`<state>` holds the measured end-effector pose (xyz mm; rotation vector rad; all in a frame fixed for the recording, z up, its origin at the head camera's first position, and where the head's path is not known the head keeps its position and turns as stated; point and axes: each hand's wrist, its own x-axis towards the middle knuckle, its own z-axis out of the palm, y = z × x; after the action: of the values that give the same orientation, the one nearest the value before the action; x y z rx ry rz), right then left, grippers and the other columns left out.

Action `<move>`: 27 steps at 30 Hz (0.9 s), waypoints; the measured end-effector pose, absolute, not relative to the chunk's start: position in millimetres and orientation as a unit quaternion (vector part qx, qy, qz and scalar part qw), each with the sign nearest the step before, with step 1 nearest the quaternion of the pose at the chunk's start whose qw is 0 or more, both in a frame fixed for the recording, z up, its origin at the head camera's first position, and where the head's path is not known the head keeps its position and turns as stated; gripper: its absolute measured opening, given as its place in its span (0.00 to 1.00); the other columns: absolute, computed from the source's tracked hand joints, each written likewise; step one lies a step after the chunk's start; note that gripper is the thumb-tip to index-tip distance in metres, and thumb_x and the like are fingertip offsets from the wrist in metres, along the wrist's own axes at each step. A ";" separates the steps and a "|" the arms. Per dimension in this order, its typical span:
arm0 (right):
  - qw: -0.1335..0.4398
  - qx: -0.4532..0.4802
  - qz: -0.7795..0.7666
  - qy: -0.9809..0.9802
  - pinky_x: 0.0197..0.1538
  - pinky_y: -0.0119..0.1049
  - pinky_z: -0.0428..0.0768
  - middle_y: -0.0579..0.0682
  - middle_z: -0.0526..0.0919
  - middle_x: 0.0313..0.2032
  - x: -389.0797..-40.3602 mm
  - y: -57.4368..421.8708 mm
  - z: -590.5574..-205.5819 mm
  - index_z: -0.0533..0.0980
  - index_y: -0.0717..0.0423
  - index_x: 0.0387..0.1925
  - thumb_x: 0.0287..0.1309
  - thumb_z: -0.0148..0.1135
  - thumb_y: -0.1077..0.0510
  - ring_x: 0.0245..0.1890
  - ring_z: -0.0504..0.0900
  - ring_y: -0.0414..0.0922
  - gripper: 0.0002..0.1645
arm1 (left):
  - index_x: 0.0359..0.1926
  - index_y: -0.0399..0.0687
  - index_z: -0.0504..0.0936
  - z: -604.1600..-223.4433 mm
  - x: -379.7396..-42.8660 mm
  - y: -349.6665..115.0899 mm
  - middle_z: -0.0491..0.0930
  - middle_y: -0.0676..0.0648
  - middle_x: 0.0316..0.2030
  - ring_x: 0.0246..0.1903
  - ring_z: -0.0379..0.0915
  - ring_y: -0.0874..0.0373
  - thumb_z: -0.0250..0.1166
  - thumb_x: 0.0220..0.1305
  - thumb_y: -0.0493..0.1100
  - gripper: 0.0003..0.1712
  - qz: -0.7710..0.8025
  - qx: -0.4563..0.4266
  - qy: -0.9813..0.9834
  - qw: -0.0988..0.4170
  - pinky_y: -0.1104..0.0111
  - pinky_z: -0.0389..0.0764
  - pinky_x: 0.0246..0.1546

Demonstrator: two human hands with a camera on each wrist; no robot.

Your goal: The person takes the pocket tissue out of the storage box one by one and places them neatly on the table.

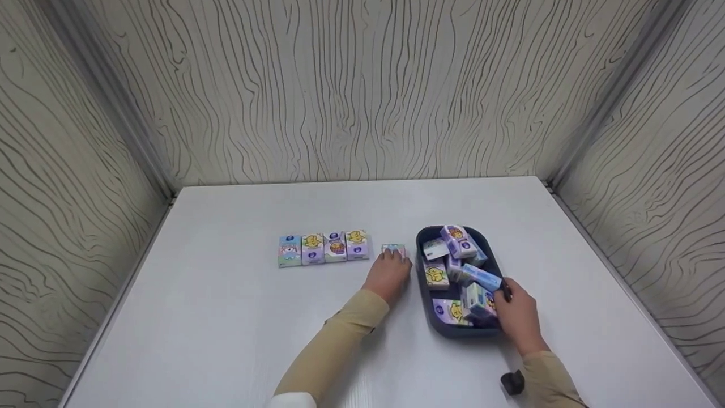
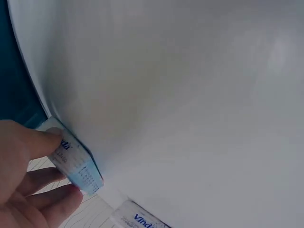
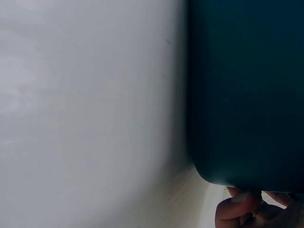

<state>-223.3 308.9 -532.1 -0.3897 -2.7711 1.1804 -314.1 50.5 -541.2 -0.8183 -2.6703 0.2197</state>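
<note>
I watch the left forearm come in from six o'clock and point toward one, its tan sleeve [image 1: 334, 354] bunched, with the left grip [image 1: 391, 275], a bare hand, low over the counter [image 1: 226, 317]. On my left wrist feed the thumb and fingers pinch a pack [image 2: 78, 164]. The right forearm points toward eleven, and the right grip [image 1: 518, 311] holds the tray [image 1: 464, 332] by its edge, at about four o'clock on it. The pinched pack sits just beside the tray, at nine o'clock from it. From the head I see only its far end, which faces twelve; the fingers cover the rest, so I cannot tell its full lie there. On the wrist feed its lettered side runs from eleven to five. Toward ten o'clock from the left grip stands a row [image 1: 312, 249] of four packs, laid side by side, long axes running roughly twelve to six. The packs are small blocks with cartoon prints in purple, yellow and blue. More packs [image 1: 436, 275] lie jumbled at odd angles in the tray, which is dark blue, smooth and round-cornered. The counter is glossy white; pale panels [image 1: 340, 85] with dark wavy grain surround it.
</note>
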 end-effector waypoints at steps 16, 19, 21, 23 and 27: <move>0.049 -0.127 0.389 -0.911 0.64 0.57 0.61 0.73 0.65 0.61 -222.6 309.6 -532.1 0.60 0.70 0.65 0.66 0.44 0.59 0.62 0.65 0.65 0.29 | 0.58 0.36 0.74 -543.9 -343.2 42.3 0.69 0.41 0.52 0.52 0.70 0.51 0.53 0.70 0.35 0.17 0.077 -0.228 -0.963 0.118 0.63 0.77 0.50; 0.051 -0.128 0.387 -0.912 0.65 0.57 0.61 0.74 0.65 0.61 -222.9 309.5 -532.1 0.60 0.71 0.65 0.66 0.44 0.59 0.62 0.64 0.65 0.30 | 0.59 0.36 0.72 -543.1 -343.7 40.7 0.69 0.41 0.53 0.53 0.69 0.50 0.53 0.70 0.36 0.18 0.080 -0.230 -0.964 0.110 0.63 0.77 0.51; 0.053 -0.127 0.386 -0.912 0.64 0.57 0.61 0.74 0.65 0.61 -223.0 309.3 -531.9 0.60 0.71 0.65 0.66 0.44 0.59 0.62 0.64 0.66 0.30 | 0.59 0.36 0.72 -543.0 -344.1 40.3 0.70 0.41 0.53 0.53 0.69 0.50 0.53 0.70 0.36 0.18 0.078 -0.228 -0.964 0.111 0.63 0.77 0.51; 0.054 -0.127 0.386 -0.912 0.64 0.57 0.62 0.74 0.66 0.60 -223.0 308.9 -531.9 0.61 0.70 0.65 0.66 0.44 0.59 0.61 0.65 0.66 0.29 | 0.59 0.35 0.72 -543.3 -344.5 40.2 0.70 0.41 0.53 0.53 0.69 0.49 0.52 0.71 0.36 0.18 0.073 -0.226 -0.964 0.116 0.62 0.77 0.51; 0.053 -0.129 0.385 -0.912 0.64 0.57 0.62 0.74 0.66 0.60 -223.6 309.1 -531.6 0.61 0.70 0.65 0.66 0.44 0.60 0.61 0.65 0.65 0.29 | 0.59 0.36 0.73 -543.8 -344.0 39.9 0.71 0.41 0.52 0.52 0.70 0.49 0.52 0.70 0.35 0.18 0.061 -0.225 -0.964 0.126 0.61 0.76 0.52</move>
<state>-223.6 309.1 -531.6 -0.3931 -2.7723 1.1714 -344.0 39.9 -543.8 -0.6543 -2.8084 0.1763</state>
